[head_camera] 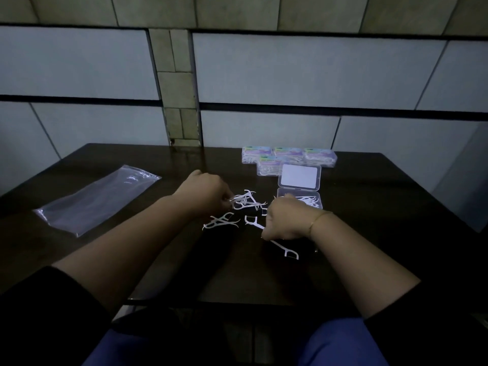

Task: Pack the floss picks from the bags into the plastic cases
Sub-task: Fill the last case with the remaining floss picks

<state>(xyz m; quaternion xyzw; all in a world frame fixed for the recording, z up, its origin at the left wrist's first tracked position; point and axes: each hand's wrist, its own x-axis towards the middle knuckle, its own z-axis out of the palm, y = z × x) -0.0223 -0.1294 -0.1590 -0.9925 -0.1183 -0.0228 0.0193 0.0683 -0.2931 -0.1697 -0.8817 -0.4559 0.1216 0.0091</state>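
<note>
Counter [369, 207]: dark, glossy, dimly lit, set against a tiled wall.
Left hand [204, 192]: reached toward the middle of the counter, fingers curled and pinched on the near-left end of the pile of floss picks [247, 200].
Right hand [284, 219]: closed into a loose fist just in front of the open case, gripping the handle of a floss pick [253, 222] whose head pointed left; a thin bracelet [318, 219] sat on the wrist.
Loose picks: a small cluster [220, 221] lay toward the near edge, just below the left hand; a single pick [287, 250] lay below the right hand, partly hidden by it.
Open case [299, 198]: clear plastic, right of centre, lid [299, 175] folded back toward the far edge, several white picks lying in the tray, its left part hidden behind the right hand.
Filled cases [289, 157]: four closed clear boxes with coloured labels, grouped at the far edge behind the open case.
Bag [97, 200]: clear plastic, flat, lying toward the left edge, well apart from the picks; I could not tell whether anything was in it.
</note>
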